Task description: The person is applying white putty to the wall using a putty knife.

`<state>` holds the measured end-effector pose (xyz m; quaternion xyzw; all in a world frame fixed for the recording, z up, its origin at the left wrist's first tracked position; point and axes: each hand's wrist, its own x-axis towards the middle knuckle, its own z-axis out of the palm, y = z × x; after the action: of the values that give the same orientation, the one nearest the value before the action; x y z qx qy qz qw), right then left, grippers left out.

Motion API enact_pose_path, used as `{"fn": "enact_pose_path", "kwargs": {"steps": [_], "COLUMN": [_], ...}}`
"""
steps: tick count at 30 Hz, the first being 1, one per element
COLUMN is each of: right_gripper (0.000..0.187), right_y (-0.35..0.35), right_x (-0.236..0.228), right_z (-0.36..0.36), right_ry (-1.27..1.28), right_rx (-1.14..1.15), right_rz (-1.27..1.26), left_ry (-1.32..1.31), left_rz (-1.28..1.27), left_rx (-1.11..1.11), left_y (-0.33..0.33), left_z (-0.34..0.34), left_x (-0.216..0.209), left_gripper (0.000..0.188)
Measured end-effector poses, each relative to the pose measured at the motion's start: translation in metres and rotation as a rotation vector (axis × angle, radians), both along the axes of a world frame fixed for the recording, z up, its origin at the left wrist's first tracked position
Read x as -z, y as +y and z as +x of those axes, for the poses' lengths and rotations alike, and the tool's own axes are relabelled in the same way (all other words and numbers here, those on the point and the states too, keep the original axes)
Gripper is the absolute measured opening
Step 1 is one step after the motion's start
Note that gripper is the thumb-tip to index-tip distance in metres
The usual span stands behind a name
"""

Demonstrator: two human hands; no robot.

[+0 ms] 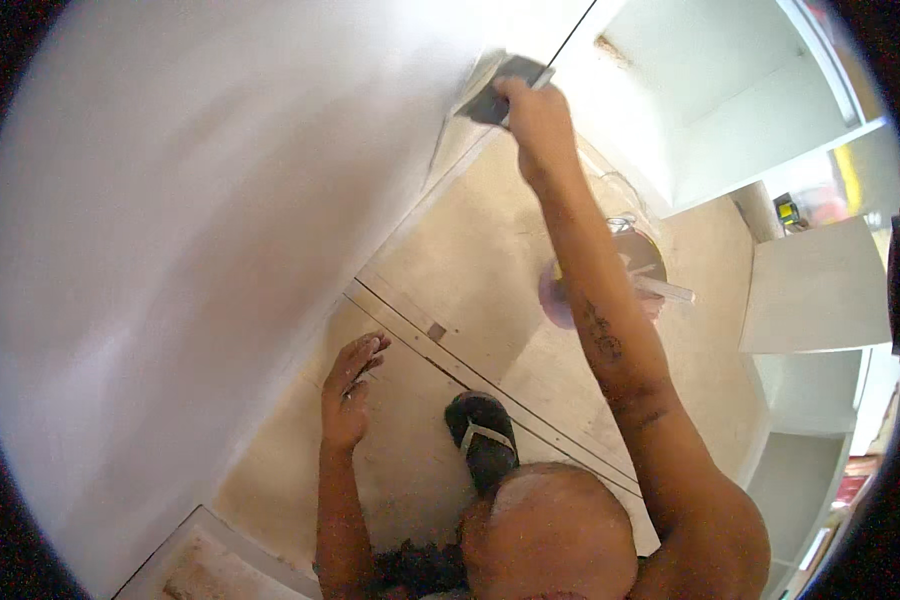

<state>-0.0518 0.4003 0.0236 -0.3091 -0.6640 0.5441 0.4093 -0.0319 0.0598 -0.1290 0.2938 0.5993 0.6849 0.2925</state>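
Observation:
My right hand [540,105] reaches far forward, fingers closed on a wide putty knife [500,92]. The knife's dark flat blade lies against or very close to the white wall [220,180], near the corner; its exact contact is hard to make out. Lower down, my left hand [350,390] hangs near the wall without holding anything. Its fingers are loosely stretched and whitish residue marks them. Partly behind my right forearm stands a round bucket [558,295] with a pale flat stick [670,289] lying across it.
Pale boards with dark seams form the floor [510,340]. One sandalled foot [482,435] stands on it. White open cabinets [820,290] line the right side, and a black and yellow item [788,210] sits among them. A framed edge [205,515] crosses the lower left.

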Motion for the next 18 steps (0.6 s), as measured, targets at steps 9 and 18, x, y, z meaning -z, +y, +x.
{"fn": "enact_pose_path", "kwargs": {"steps": [9, 18], "right_gripper": [0.033, 0.029], "right_y": [-0.028, -0.077], "right_x": [-0.116, -0.133], "right_z": [-0.004, 0.031], "right_ry": [-0.093, -0.180], "right_rx": [0.024, 0.130], "right_rz": [0.473, 0.770], "left_ry": [-0.107, -0.613], "left_rz": [0.066, -0.174], "left_rx": [-0.086, -0.323], "left_y": [-0.016, 0.004], "left_z": [-0.009, 0.004], "left_x": [0.010, -0.007], "left_gripper": [0.044, 0.044]}}
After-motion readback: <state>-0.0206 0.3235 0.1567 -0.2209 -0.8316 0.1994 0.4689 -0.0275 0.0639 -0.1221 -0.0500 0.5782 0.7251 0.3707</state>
